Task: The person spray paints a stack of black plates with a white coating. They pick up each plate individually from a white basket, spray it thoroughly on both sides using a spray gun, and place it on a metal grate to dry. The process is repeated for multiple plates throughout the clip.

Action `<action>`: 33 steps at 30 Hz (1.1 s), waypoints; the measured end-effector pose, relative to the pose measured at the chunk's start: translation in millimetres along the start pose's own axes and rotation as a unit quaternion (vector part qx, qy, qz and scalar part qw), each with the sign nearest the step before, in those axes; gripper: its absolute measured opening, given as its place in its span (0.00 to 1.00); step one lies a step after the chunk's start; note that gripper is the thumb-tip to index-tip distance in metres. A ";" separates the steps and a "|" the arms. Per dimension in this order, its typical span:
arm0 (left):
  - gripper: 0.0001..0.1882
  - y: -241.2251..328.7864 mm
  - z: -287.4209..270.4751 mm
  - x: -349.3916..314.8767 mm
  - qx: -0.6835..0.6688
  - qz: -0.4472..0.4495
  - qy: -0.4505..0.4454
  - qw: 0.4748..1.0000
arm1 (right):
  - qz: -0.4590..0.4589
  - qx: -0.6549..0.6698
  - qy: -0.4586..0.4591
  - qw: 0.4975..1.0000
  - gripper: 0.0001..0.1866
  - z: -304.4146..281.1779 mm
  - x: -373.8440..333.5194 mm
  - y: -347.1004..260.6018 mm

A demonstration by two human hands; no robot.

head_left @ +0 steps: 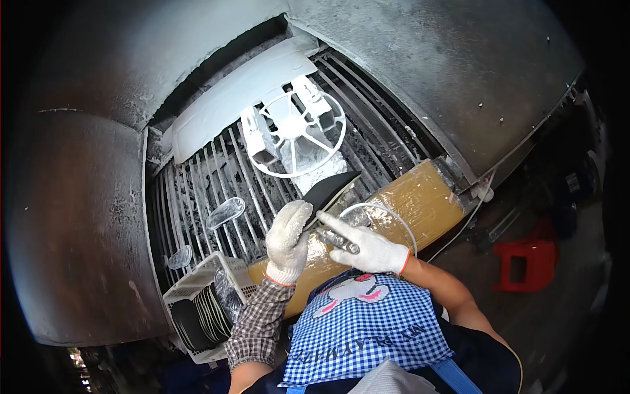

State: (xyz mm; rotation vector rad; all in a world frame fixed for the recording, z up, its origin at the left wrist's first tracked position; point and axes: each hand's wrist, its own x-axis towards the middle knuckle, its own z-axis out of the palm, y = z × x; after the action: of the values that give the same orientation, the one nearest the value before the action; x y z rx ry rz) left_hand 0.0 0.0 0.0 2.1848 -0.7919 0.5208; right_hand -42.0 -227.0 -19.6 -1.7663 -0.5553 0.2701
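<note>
In the head view I see the left hand clasping a black sole in its fingers at the frame's centre, while the right hand curls its fingers around a metal tool.

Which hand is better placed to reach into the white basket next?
Probably the left hand: it's nearer the white basket, though holding a dark piece; the right hand, farther off, holds a metal tool.
</note>
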 end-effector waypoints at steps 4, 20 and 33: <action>0.30 0.9 3.5 0.5 -0.005 0.007 0.019 1.000 | 0.005 0.004 -0.005 1.000 0.46 1.3 -2.1 -3.3; 0.26 -20.3 -5.3 -16.7 -0.085 -0.073 0.051 0.992 | 0.082 0.061 0.211 0.972 0.45 -37.9 -8.9 55.9; 0.33 -50.8 -79.7 129.8 -0.493 -0.324 0.144 0.795 | 0.158 0.159 0.267 0.937 0.33 -29.9 -50.0 75.5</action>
State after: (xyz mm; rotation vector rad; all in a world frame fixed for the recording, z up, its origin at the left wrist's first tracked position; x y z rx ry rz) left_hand 119.4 38.7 100.1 1.2002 -0.0343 0.0250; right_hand -54.2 -291.1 -89.1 -1.5162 0.1611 0.0823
